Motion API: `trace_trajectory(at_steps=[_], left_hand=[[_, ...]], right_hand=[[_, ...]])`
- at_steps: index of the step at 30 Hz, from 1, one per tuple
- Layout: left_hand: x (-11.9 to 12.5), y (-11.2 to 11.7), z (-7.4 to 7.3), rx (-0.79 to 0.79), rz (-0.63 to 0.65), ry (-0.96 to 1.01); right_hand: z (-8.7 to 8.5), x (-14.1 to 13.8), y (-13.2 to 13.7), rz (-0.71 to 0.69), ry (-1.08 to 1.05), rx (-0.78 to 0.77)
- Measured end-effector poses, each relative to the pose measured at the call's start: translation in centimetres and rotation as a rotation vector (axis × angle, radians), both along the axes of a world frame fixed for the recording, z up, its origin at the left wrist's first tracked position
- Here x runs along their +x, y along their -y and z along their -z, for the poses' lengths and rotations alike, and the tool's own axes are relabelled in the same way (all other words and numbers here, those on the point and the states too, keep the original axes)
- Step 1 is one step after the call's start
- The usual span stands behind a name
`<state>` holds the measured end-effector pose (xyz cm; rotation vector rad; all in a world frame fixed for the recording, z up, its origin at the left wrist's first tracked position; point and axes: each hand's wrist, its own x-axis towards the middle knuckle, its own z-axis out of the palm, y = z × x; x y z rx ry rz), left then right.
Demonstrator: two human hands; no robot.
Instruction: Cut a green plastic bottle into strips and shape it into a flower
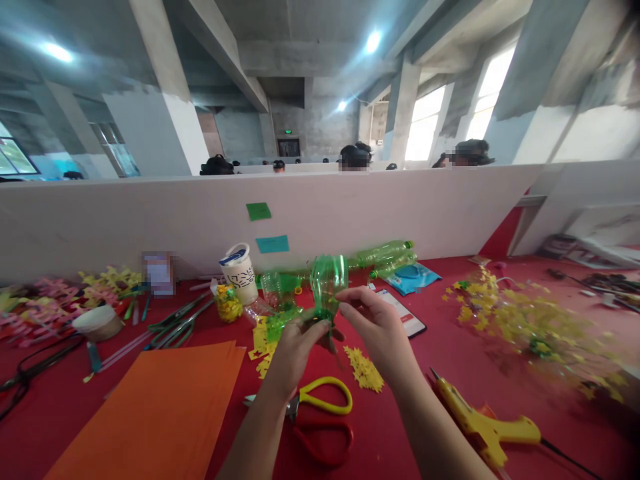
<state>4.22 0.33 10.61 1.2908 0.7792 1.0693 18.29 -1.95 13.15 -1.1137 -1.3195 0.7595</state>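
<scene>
My left hand [313, 328] is closed round the narrow lower end of a cut green plastic bottle [329, 277], whose clear flared strips stand upward. At its right side, my right hand [371, 313] has thumb and fingertips brought together against or very near the strips. A tiny yellowish spot shows by those fingertips, too small to name. Below the hands lies a pile of yellow paper stars [364, 369]. Scissors [320, 407] with one yellow and one red handle rest under my left forearm, partly hidden by it.
Orange paper sheets [150, 413] lie at left. A yellow glue gun [480, 420] and a yellow star spray [530, 320] are at right. Behind the hands are a phone [407, 317], green bottles [385, 257] and a white cup [240, 275]. A white partition [350, 213] bounds the back.
</scene>
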Motion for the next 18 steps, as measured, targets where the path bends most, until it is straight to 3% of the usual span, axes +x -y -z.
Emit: trace_trajectory(at_steps=[6,8,13,18], left_hand=[[0.18,0.29,-0.47,-0.041,0.029,0.041],[0.23,0.36,-0.57,-0.037,0.038,0.046],[0.17,0.46,-0.66,-0.014,0.053,0.045],[-0.11,0.25,-0.38,-0.053,-0.004,0.151]], right_hand=[[-0.09,-0.15,0.15,-0.099,-0.036,-0.017],[-0.15,-0.23,0.23,-0.062,0.032,0.023],[-0.27,-0.35,0.72,0.094,0.34,0.284],[-0.07,-0.47,0.94,0.072,0.521,0.521]])
